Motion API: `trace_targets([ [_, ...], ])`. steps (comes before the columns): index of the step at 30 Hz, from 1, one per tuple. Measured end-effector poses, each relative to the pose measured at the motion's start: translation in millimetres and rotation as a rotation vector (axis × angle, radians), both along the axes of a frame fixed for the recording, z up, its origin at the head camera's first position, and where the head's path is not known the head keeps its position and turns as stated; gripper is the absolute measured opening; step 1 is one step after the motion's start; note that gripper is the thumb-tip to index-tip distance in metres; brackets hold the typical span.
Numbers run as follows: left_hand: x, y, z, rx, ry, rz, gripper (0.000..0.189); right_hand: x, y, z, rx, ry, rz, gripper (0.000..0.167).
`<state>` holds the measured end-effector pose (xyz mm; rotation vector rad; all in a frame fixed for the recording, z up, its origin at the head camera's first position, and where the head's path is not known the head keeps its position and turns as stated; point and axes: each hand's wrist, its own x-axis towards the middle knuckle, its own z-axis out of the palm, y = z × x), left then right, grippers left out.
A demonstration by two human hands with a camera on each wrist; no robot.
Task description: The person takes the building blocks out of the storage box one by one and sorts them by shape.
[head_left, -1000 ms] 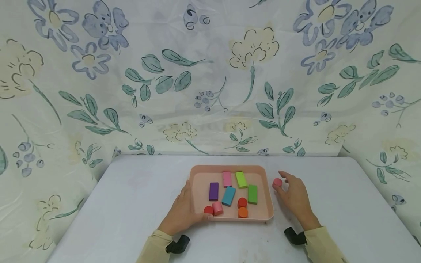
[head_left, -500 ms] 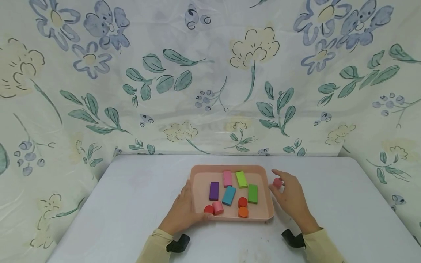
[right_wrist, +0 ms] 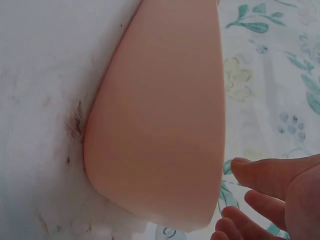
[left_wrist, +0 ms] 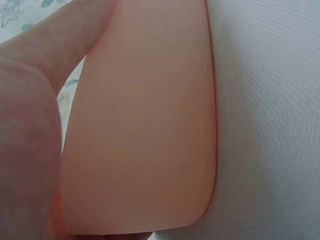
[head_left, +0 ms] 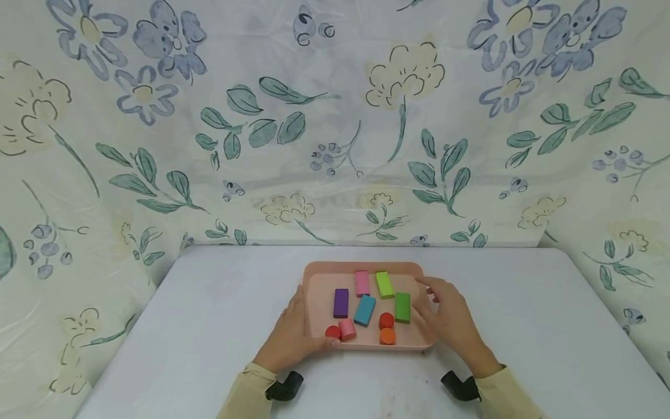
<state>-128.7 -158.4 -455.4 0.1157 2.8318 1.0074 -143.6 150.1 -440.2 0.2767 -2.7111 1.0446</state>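
Observation:
A peach-coloured tray (head_left: 320, 291) lies on the white table. My left hand (head_left: 287, 338) holds its near left corner, the thumb at the front rim and the fingers along the left side. My right hand (head_left: 451, 314) is at the tray's right rim, thumb and forefinger reaching over it. Only a little of a small pink cylinder (head_left: 431, 292) shows between these fingers. In the right wrist view the thumb (right_wrist: 260, 175) and curled fingers show beside the tray wall, with the cylinder hidden. The left wrist view shows the tray's outer wall (left_wrist: 145, 125).
Inside the tray are purple (head_left: 341, 303), blue (head_left: 364, 310), pink (head_left: 362, 283), lime (head_left: 384, 285) and green (head_left: 402, 307) blocks. A pink cylinder (head_left: 347, 329) lies by a red one (head_left: 332, 332); another red piece (head_left: 386, 320) touches an orange one (head_left: 387, 336). Floral cloth (head_left: 335, 128) hangs behind.
My right hand has moved left from beside the tray to over its right rim, and the pink cylinder in its fingers is now mostly hidden. My left hand stays on the tray.

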Motion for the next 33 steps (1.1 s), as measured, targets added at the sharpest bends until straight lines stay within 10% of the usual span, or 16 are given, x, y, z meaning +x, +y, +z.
trace_targets([
  [33,-3.7,-0.5,-2.4,0.016,-0.004,0.008,0.141,5.8,-25.2,-11.9,-0.046,-0.146,0.18,0.051],
])
